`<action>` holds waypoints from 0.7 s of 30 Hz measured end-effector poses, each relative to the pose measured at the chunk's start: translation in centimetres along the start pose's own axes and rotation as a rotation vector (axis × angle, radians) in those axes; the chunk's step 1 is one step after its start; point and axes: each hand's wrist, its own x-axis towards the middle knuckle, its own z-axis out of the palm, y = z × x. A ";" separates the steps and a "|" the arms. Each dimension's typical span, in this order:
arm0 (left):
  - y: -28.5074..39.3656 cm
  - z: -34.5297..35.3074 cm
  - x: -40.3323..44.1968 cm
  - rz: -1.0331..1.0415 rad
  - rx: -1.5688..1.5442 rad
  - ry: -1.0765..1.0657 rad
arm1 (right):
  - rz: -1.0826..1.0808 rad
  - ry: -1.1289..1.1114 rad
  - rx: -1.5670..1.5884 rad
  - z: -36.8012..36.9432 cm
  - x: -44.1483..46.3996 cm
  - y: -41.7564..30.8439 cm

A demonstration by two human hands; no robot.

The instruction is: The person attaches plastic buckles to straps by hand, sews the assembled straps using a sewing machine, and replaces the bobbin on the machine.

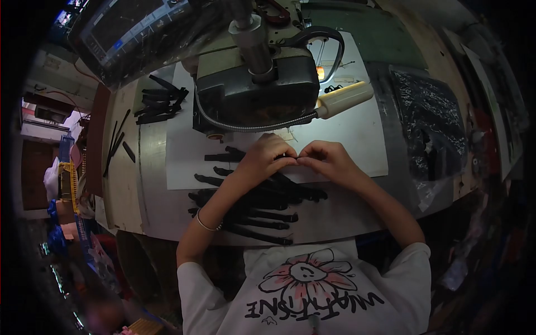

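Observation:
My left hand (269, 156) and my right hand (330, 159) meet in front of the sewing machine head (257, 84), thumbs and fingertips pinched together. A small dark bit shows at the left fingertips, but what it belongs to is mostly hidden. Under and around the left forearm lies a loose pile of black fabric strips (262, 215), spread over the white sheet (363, 151) and the metal tabletop. Part of the pile sits just below my fingers.
More black strips (162, 100) lie left of the machine, with thin dark pieces (115, 142) by the table's left edge. A lamp with a cream handle (346, 100) shines behind the hands. A clear plastic bag (430, 128) of dark material rests at right; a screen (134, 33) hangs upper left.

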 end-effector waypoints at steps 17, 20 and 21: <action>-4.5 1.2 -0.4 0.110 0.591 0.400 | 0.374 0.155 -0.251 -0.7 7.9 1.3; -3.8 0.9 0.0 0.082 0.554 0.445 | 0.392 0.149 -0.234 -0.8 8.0 1.6; -3.7 0.8 0.0 0.079 0.551 0.447 | 0.407 0.157 -0.145 -0.7 7.9 1.1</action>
